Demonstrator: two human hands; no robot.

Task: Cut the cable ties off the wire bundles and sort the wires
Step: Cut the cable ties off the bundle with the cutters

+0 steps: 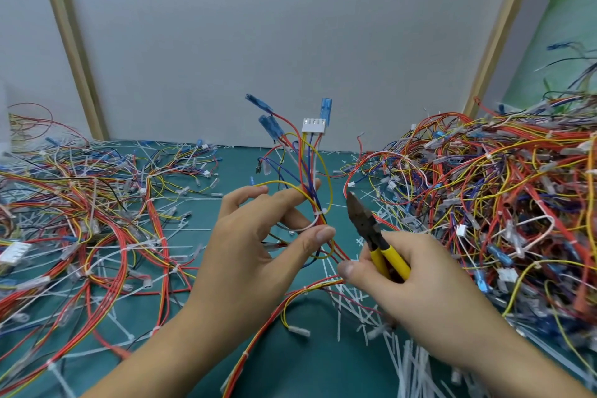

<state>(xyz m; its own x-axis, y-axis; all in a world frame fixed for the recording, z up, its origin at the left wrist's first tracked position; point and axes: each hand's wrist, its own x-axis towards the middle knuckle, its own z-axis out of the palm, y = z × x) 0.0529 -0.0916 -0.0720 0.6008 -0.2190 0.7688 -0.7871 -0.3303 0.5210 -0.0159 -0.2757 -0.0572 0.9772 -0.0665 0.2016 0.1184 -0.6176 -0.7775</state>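
Wire bundle [315, 191]: held upright at scene centre, above green mat [290, 349], with white connector [314, 126] and blue terminals [326, 108] at the top.
Left hand [255, 236]: pinching the bundle between thumb and curled fingers, close beside the white cable tie [318, 213].
Right hand [397, 278]: wrapped round the yellow handles of the cutters [365, 223]. Jaws nearly closed, pointing up, just right of the bundle and apart from the tie.

Handling, as judged:
- Light, limp and springy; likely to splay and snag on neighbouring loops.
- Grip close to the tie, not by connector or terminals.
- Keep blades on the tie only; risk of nicking thin insulation.

Containers: none in view. Sorting by loose heaps on the mat:
- dense tangle [484, 187] at right;
- flatter spread [80, 203] at left;
- loose white ties [387, 333] strewn near, right of centre.
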